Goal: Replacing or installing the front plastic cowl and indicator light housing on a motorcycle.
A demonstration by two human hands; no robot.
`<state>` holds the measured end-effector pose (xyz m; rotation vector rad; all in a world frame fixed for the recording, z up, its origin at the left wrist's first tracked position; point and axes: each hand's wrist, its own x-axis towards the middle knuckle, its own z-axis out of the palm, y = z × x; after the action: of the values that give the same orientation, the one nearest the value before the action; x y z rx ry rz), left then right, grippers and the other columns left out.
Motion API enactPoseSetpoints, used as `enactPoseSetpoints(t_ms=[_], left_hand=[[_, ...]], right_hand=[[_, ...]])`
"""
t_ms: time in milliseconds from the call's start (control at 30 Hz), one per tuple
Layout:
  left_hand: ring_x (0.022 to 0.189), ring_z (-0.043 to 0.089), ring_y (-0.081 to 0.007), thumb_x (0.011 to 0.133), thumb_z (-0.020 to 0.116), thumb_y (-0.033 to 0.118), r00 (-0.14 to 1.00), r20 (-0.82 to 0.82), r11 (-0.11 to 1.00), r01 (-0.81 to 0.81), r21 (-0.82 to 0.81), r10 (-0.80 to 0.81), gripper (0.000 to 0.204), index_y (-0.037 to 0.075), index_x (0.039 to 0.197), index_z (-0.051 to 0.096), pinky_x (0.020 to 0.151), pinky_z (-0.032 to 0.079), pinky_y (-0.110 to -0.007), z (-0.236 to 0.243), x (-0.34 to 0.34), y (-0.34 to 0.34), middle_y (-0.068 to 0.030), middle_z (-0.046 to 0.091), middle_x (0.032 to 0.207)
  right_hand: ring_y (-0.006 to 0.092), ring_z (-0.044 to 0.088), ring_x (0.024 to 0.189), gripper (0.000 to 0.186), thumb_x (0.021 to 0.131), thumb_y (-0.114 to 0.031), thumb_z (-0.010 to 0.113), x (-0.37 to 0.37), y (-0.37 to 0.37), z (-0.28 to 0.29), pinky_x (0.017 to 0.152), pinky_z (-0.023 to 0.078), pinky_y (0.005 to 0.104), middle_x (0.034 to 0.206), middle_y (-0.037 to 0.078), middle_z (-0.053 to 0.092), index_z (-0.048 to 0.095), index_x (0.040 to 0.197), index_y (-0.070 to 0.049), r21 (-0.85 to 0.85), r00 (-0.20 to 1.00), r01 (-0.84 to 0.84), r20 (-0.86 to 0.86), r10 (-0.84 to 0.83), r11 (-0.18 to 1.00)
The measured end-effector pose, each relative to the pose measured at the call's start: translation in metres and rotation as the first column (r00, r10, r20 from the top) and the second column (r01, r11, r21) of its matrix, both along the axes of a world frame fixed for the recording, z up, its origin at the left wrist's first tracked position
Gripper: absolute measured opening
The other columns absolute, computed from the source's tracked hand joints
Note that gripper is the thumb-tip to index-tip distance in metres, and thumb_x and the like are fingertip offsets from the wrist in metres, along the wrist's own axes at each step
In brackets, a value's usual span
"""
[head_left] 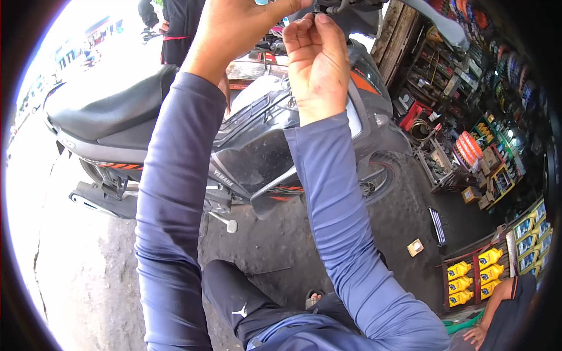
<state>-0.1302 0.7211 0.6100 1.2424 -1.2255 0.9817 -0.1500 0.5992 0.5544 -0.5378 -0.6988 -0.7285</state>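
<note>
Both my arms, in blue-grey sleeves, reach up to the handlebar area [345,13] of a grey and black scooter [252,164]. My left hand [234,29] is partly cut off by the top edge; a digit that shows points right, toward the fingertips of my right hand, and looks closed on something hidden. My right hand [319,67] has its palm toward me, fingers bent and tips pinched together against a small dark part [318,13] below the handlebar. What the fingers grip is too small to make out. The scooter's black seat [111,105] lies to the left.
Behind the scooter stands a person in dark clothes [178,29]. Crowded shelves of parts [462,111] line the right side. A small box [415,247] lies on the floor. Yellow bottles [459,284] stand in a rack, near another person's arm [497,304] at lower right.
</note>
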Motion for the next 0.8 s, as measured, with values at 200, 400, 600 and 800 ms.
enactPoseSetpoints(t_ms=[200, 400, 600, 800], left_hand=[[0.105, 0.061, -0.0223, 0.078, 0.081, 0.011, 0.987, -0.134, 0.988, 0.102, 0.113, -0.086, 0.057, -0.009, 0.122, 0.05, 0.089, 0.052, -0.033, 0.017, 0.011, -0.002, -0.0175, 0.061, 0.115], [0.105, 0.061, -0.0208, 0.077, 0.074, -0.001, 0.964, -0.252, 0.957, -0.005, 0.29, 0.081, 0.053, -0.006, 0.125, 0.051, 0.086, 0.052, -0.033, 0.028, 0.003, 0.001, -0.0147, 0.061, 0.117], [0.106, 0.06, -0.0189, 0.076, 0.067, -0.005, 0.969, -0.19, 0.983, 0.171, 0.067, -0.156, 0.045, -0.005, 0.12, 0.057, 0.085, 0.052, -0.033, 0.023, -0.007, -0.013, -0.0116, 0.063, 0.112], [0.103, 0.06, -0.0173, 0.076, 0.066, -0.004, 0.963, -0.209, 0.977, 0.194, 0.085, -0.173, 0.048, -0.006, 0.123, 0.055, 0.083, 0.052, -0.031, 0.022, -0.01, -0.011, -0.0107, 0.063, 0.111]], right_hand=[[0.0213, 0.065, 0.084, 0.007, 0.092, -0.011, 0.065, 0.021, -0.013, 0.004, 0.082, 0.057, 0.0383, 0.089, 0.01, 0.067, 0.064, 0.095, -0.005, -0.005, 0.979, -0.199, 0.05, 0.199, 0.98], [0.0201, 0.068, 0.082, 0.005, 0.092, -0.006, 0.065, 0.024, -0.002, 0.006, 0.08, 0.059, 0.0345, 0.092, 0.01, 0.07, 0.064, 0.096, -0.004, 0.061, 0.974, -0.21, 0.1, 0.203, 0.976], [0.0199, 0.069, 0.084, 0.005, 0.09, -0.001, 0.066, 0.023, 0.011, 0.012, 0.081, 0.058, 0.0324, 0.092, 0.011, 0.07, 0.064, 0.094, -0.003, 0.106, 0.921, 0.354, 0.132, -0.366, 0.929], [0.0204, 0.069, 0.093, 0.012, 0.093, -0.013, 0.064, 0.025, 0.013, 0.018, 0.082, 0.058, 0.0302, 0.1, 0.014, 0.07, 0.065, 0.097, -0.001, -0.05, 0.944, -0.263, 0.193, 0.268, 0.963]])
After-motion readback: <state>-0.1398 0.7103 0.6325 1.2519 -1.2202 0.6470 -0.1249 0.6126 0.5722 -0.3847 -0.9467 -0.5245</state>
